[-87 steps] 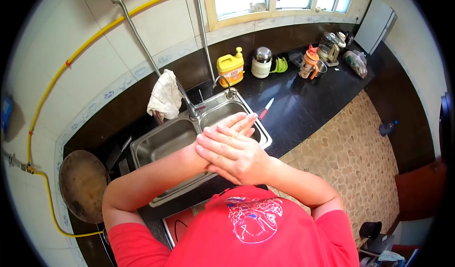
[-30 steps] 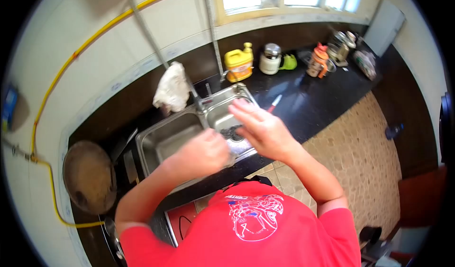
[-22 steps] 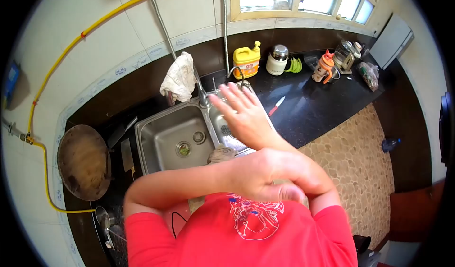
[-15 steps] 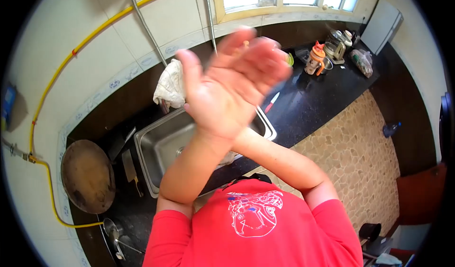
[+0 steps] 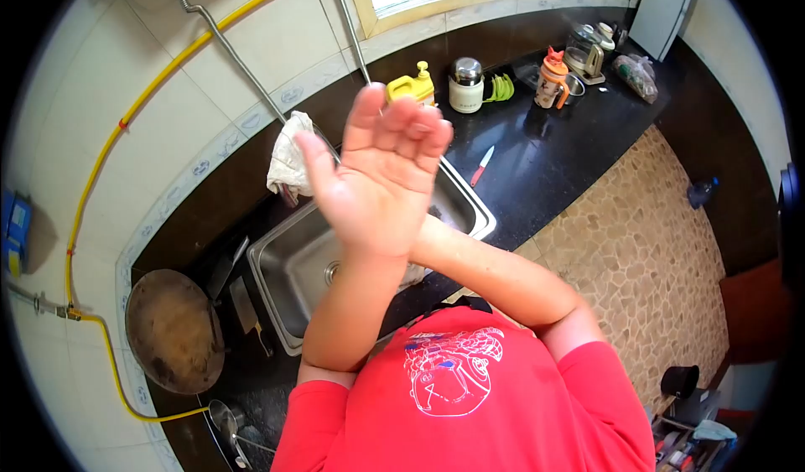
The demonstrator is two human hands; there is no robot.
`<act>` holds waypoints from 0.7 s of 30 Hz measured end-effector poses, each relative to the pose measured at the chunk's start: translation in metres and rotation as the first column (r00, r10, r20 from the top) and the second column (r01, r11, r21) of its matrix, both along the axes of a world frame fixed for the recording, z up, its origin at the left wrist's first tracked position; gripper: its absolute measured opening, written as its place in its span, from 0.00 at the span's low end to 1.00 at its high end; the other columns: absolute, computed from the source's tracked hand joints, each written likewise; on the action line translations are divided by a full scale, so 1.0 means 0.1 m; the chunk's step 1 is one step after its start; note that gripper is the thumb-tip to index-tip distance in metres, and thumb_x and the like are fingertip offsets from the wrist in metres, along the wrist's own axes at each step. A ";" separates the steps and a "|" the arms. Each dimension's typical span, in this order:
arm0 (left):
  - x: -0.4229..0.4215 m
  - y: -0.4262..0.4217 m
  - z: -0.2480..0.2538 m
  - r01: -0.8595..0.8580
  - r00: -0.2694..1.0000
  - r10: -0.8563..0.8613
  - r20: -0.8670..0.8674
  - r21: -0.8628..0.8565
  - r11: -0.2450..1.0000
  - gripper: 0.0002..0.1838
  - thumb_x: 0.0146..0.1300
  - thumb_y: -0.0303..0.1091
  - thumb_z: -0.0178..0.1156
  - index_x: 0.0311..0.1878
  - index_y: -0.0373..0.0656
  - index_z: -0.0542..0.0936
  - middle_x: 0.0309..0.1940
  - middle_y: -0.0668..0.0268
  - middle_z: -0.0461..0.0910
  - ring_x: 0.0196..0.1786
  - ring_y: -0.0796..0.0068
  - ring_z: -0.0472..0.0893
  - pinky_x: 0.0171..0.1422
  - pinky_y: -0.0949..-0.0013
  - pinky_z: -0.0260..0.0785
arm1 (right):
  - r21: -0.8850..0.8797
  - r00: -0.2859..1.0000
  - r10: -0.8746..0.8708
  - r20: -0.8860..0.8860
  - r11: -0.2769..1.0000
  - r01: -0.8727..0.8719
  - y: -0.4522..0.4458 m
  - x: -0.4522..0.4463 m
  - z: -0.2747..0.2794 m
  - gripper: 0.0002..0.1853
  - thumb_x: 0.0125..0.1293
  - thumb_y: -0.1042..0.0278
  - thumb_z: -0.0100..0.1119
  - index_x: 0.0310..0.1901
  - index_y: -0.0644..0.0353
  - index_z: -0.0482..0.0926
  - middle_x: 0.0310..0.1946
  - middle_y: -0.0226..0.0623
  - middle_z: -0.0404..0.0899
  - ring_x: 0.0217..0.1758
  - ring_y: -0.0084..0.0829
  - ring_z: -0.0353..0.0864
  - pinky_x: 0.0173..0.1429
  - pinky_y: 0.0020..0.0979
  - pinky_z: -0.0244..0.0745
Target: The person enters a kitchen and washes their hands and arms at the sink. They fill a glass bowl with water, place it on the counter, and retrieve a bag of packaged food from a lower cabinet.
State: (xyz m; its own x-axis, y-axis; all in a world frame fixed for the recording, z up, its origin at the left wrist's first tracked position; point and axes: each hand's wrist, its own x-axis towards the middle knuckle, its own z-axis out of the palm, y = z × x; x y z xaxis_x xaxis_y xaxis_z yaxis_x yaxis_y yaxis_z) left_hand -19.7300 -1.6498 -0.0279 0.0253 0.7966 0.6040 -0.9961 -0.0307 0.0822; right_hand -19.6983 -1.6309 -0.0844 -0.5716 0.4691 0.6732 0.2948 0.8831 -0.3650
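My left hand [image 5: 377, 174] is raised over the double sink [image 5: 289, 262], palm toward the camera. Its fingers point up, slightly curled, with the thumb apart, and it holds nothing. Behind its wrist crosses my right forearm. My right hand is hidden there; only the wrist [image 5: 429, 236] shows, and its fingers cannot be seen. A white cloth [image 5: 289, 155] hangs by the faucet, left of my left hand. The yellow pump bottle [image 5: 411, 88] is partly covered by my left fingertips. On the black counter to the right lies a small red-handled knife [image 5: 482, 168].
A wok [image 5: 174, 331] and a cleaver [image 5: 245, 308] are at the left. Along the back counter stand a white jar [image 5: 466, 86], an orange-lidded cup [image 5: 550, 82], a glass kettle [image 5: 583, 53] and a plastic bag [image 5: 637, 78]. A ladle [image 5: 239, 447] lies lower left.
My hands were pressed together, then parted, and my left hand passed over the right forearm. It has since risen palm-up in front of my right hand and shifted slightly left and down.
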 end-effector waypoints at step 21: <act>-0.08 0.33 -0.01 -0.229 0.914 0.211 -0.347 -0.013 0.973 0.42 0.64 0.66 0.33 0.53 0.31 0.72 0.46 0.46 0.78 0.51 0.49 0.76 0.61 0.49 0.64 | 0.194 0.999 -0.045 0.000 0.980 0.044 0.16 0.16 -0.21 0.29 0.62 0.51 0.50 0.61 0.58 0.62 0.58 0.41 0.67 0.63 0.42 0.62 0.65 0.38 0.58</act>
State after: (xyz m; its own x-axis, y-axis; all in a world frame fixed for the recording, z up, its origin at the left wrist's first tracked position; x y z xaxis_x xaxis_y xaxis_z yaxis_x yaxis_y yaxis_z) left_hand -19.7376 -1.6168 -0.0290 0.0423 0.8361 0.5470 -0.8760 -0.2322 0.4227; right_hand -19.6823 -1.6151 -0.1052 -0.5566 0.3547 0.7513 0.3363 0.9231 -0.1867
